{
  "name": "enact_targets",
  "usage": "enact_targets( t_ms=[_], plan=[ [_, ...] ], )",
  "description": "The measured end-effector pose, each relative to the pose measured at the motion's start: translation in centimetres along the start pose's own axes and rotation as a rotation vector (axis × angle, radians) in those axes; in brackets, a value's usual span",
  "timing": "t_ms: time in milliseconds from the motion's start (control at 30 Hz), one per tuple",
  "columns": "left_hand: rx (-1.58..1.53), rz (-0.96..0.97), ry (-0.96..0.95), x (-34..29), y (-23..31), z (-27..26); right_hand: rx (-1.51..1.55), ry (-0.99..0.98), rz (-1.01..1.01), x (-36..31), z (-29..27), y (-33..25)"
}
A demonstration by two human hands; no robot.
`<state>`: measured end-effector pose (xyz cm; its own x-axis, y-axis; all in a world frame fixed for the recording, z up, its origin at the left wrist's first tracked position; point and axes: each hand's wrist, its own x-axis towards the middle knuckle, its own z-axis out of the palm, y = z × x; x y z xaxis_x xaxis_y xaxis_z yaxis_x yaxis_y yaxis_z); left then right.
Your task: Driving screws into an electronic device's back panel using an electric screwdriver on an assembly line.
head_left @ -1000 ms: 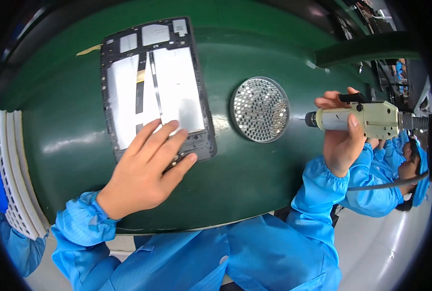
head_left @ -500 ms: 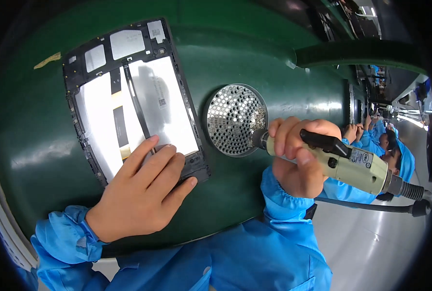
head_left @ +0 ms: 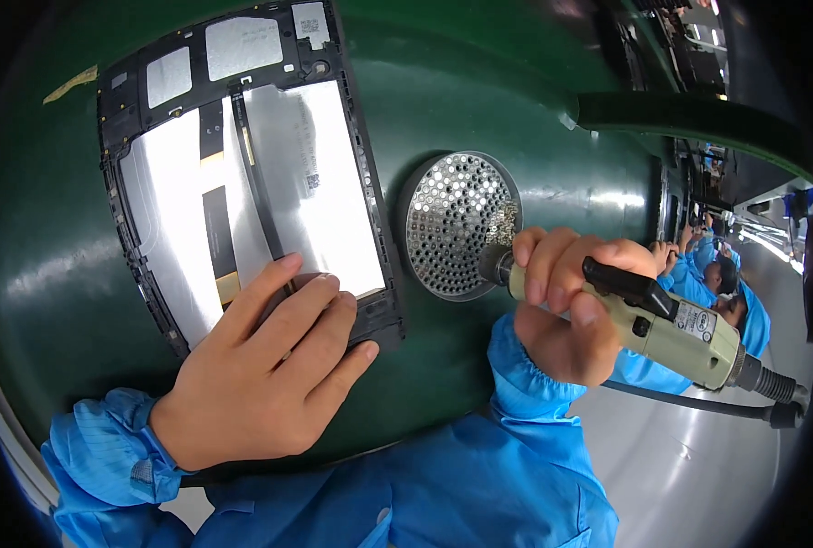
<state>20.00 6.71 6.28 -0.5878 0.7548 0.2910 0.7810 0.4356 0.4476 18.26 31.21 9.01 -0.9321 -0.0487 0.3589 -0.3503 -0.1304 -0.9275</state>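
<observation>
An opened tablet [head_left: 310, 173], with a black frame and shiny silver panels, lies tilted on the bench. Down its middle runs a thin black flat cable [head_left: 258, 196]. My left hand [head_left: 260, 374] rests on the tablet's near end with fingers extended, touching it close to the cable's lower end. A pale green electric screwdriver [head_left: 703, 342] with a black lever is gripped in my right hand [head_left: 575, 297]. Its nose points left over the right edge of a round perforated metal tray [head_left: 438, 251]. Small screws [head_left: 504, 222] are heaped at that edge; the bit's tip is hidden.
The bench has a green mat [head_left: 443, 384]. A yellowish tape strip [head_left: 70, 84] lies at the far left. A dark green curved bar [head_left: 689, 114] crosses the far right. Beyond my right arm, other people in blue [head_left: 739, 310] sit along the bench.
The view has shifted slightly, so the tablet looks larger and the tray sits a little farther right. Both hands keep their places and hold as before.
</observation>
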Motion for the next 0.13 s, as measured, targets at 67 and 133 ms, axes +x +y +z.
enact_targets(
  t_ms=[67,133],
  plan=[
    [-0.039,-0.013,-0.006,0.06,0.04,-0.18,0.005,0.016,0.007,-0.01,0.02,0.11],
    [-0.054,-0.021,-0.031,0.01,0.08,-0.25,-0.006,0.006,0.003,-0.02,-0.16,0.15]
  ],
)
